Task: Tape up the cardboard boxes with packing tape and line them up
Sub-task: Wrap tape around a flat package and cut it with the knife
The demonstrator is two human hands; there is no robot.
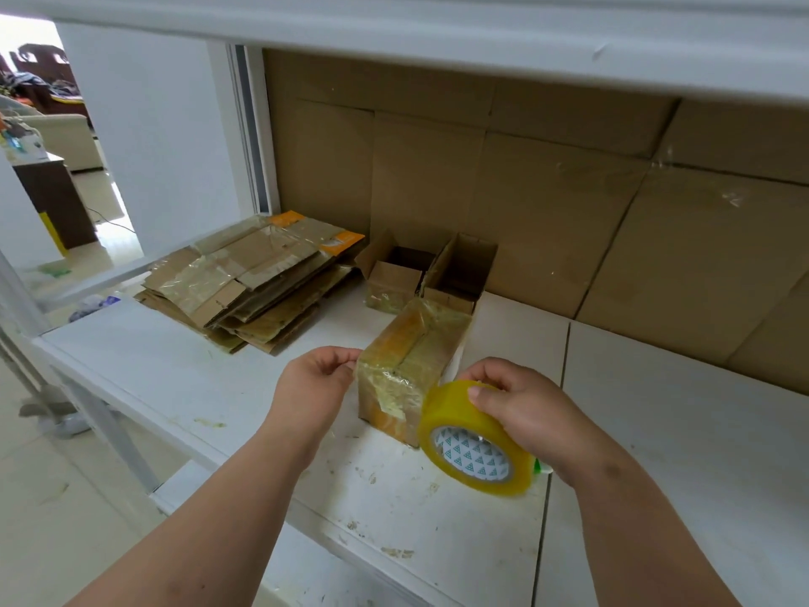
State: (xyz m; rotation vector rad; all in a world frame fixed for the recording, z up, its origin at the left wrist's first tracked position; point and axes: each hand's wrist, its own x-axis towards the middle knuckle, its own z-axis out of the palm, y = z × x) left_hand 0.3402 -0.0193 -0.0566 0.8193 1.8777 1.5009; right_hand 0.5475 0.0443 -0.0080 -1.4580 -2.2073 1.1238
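One stack of flattened brown cardboard boxes [249, 278], tape-patched, count unclear, on the white desk [175, 365] far left of the fingers. One left hand [315, 383], fingers curled, pinching at the upper left edge of one closed brown cardboard box wrapped in clear tape [411, 365]; what the fingertips hold is hard to make out. Two small open brown cardboard boxes [429, 273], side by side beyond the fingers against the cardboard-lined back wall [569, 203]. One right hand [521, 409], fingers wrapped over one roll of yellowish clear packing tape [475, 440], touching the closed box's near right corner. Forearms cut off below.
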